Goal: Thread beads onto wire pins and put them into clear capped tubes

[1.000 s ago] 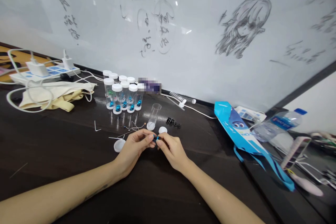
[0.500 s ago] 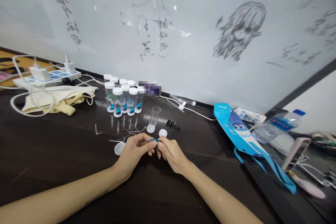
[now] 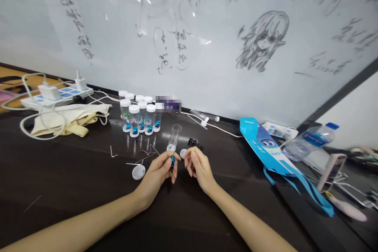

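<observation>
A small shiny blue metallic piece [image 3: 172, 161] is pinched between the thumb and fingers of my left hand [image 3: 161, 169]. My right hand [image 3: 199, 167] is just to the right, apart from it, with its fingers curled inward; whatever they may hold is hidden. Behind my left hand stands a clear tube [image 3: 175, 136] with a white base. A white cap [image 3: 183, 153] lies by my right fingertips, and another white cap [image 3: 138, 172] rests left of my left hand. Thin bent wires [image 3: 151, 151] lie on the dark table close to my left hand.
Several white-capped clear tubes [image 3: 134, 122] holding blue pieces stand at the back. Small black parts [image 3: 195, 142] lie behind my right hand. An L-shaped hex key [image 3: 112, 152] is on the left. A blue packet [image 3: 265, 149] and a water bottle [image 3: 314, 139] are on the right.
My hands have come apart, the right one moving right. The blue piece stays in my left hand, now turned more upright. The thin rod beside it no longer shows there.
</observation>
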The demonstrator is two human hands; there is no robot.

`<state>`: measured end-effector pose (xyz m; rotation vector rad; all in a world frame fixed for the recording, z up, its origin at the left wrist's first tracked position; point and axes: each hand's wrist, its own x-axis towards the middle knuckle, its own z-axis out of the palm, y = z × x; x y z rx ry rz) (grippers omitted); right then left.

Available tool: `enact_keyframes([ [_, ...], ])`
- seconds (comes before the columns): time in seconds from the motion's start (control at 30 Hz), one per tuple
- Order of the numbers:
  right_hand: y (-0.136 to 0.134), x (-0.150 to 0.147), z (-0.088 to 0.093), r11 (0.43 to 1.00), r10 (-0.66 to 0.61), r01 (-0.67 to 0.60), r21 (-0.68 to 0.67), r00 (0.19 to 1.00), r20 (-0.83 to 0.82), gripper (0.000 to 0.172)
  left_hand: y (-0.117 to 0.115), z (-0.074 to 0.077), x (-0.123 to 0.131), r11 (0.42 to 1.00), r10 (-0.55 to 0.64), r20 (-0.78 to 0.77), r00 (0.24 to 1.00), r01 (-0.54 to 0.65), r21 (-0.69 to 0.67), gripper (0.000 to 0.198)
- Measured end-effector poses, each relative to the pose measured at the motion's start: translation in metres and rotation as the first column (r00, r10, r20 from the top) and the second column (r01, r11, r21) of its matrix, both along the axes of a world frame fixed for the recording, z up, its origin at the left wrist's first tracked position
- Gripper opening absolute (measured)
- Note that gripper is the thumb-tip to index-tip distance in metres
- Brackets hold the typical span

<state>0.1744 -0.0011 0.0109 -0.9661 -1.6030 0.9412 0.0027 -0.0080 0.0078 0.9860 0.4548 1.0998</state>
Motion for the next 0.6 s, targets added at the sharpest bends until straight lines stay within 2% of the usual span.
enact_keyframes([
  [0.07, 0.002, -0.001, 0.009, 1.0, -0.026, 0.027, 0.011, 0.993, -0.117, 0.029, -0.001, -0.001, 0.001, 0.997, -0.075, -0.021, 0.997, 0.075, 0.0, 0.025],
  [0.13, 0.002, -0.001, 0.021, 0.999, 0.005, 0.0, 0.032, 0.987, -0.163, 0.031, 0.0, -0.003, 0.001, 0.989, -0.148, -0.046, 0.988, 0.148, -0.01, 0.029],
  [0.23, 0.0, -0.003, 0.041, 0.998, 0.048, -0.045, 0.033, 0.993, -0.106, 0.022, 0.003, -0.004, 0.0, 0.978, -0.205, -0.056, 0.977, 0.203, -0.039, 0.031],
  [0.33, -0.003, -0.006, 0.063, 0.998, 0.025, -0.024, 0.059, 1.0, -0.019, 0.016, 0.007, 0.004, -0.002, 0.982, -0.188, -0.082, 0.979, 0.187, -0.019, 0.032],
  [0.4, -0.004, -0.006, 0.08, 0.991, -0.027, 0.017, 0.13, 0.997, 0.076, 0.017, 0.011, 0.013, -0.005, 0.994, -0.074, -0.153, 0.985, 0.086, 0.072, 0.031],
  [0.43, -0.004, -0.006, 0.089, 0.979, -0.069, 0.042, 0.197, 0.989, 0.132, 0.017, 0.014, 0.018, -0.007, 0.989, 0.042, -0.196, 0.98, -0.013, 0.147, 0.029],
  [0.47, -0.004, -0.005, 0.097, 0.959, -0.118, 0.065, 0.275, 0.976, 0.181, 0.017, 0.018, 0.022, -0.01, 0.961, 0.198, -0.223, 0.955, -0.143, 0.238, 0.025],
  [0.53, -0.004, -0.003, 0.114, 0.902, -0.224, 0.13, 0.412, 0.956, 0.191, 0.017, 0.029, 0.028, -0.017, 0.847, 0.482, -0.215, 0.85, -0.388, 0.364, 0.019],
  [0.6, -0.003, -0.001, 0.126, 0.842, -0.309, 0.206, 0.499, 0.942, 0.132, 0.018, 0.043, 0.029, -0.022, 0.765, 0.597, -0.208, 0.775, -0.472, 0.437, 0.02],
])
